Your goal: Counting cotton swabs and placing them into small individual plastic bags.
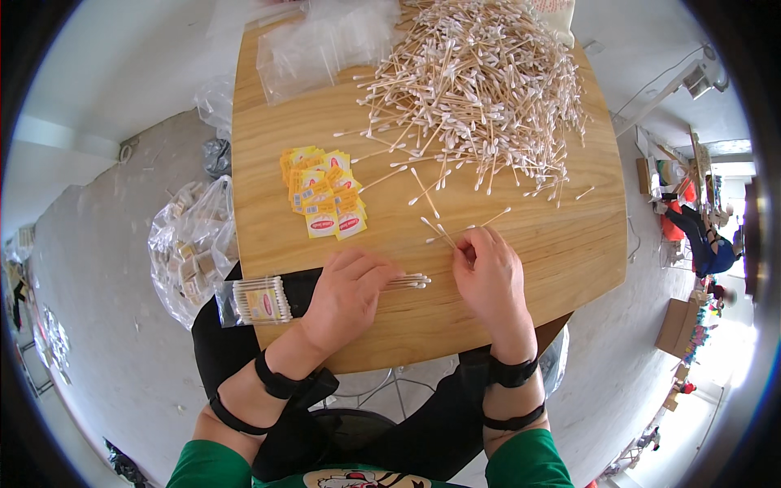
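Note:
My left hand (350, 289) is closed around a small bunch of cotton swabs (407, 281), whose white tips stick out to the right just above the table. My right hand (490, 272) pinches a couple of loose cotton swabs (439, 230) between thumb and fingers, near the table's front edge. Left of my left hand, a clear bag (257, 302) with a row of cotton swabs and a yellow card lies at the table edge. Yellow and white cards (325, 195) lie overlapping on the table's left side. Several single swabs (425, 192) lie scattered beyond my right hand.
A big heap of cotton swabs (488, 89) covers the far right of the wooden table (561, 244). Clear plastic bags (325, 45) lie at the far left. On the floor at left stands a clear sack (191, 252) of packets. Another person (708, 240) sits far right.

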`<action>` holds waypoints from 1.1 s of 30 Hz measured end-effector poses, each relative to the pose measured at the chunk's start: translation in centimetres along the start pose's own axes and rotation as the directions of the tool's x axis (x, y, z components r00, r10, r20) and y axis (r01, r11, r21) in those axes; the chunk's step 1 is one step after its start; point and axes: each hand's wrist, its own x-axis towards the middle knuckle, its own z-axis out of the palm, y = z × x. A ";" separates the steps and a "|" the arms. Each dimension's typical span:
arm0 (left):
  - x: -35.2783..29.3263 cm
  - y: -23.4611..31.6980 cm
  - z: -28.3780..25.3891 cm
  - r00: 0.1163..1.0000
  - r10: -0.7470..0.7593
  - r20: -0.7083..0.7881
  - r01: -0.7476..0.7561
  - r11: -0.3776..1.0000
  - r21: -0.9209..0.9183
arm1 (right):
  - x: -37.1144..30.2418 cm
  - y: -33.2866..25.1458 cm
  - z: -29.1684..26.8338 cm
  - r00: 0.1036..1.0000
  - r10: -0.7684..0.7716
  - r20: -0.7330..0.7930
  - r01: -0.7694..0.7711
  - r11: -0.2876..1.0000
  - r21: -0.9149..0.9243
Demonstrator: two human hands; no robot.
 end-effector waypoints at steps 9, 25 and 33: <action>0.3 -0.2 0.4 0.979 -0.072 -0.189 0.058 0.995 -0.080 | 0.2 -2.1 0.8 0.968 -0.237 0.079 0.225 0.964 0.140; 0.2 0.1 0.3 0.978 -0.114 -0.175 0.105 0.993 -0.060 | 1.5 -0.4 0.5 0.991 -0.114 -0.065 0.125 0.973 0.194; 0.4 0.2 0.4 0.985 -0.056 -0.163 0.055 0.998 -0.014 | 1.4 -0.6 0.7 0.994 -0.104 -0.028 0.108 0.965 0.240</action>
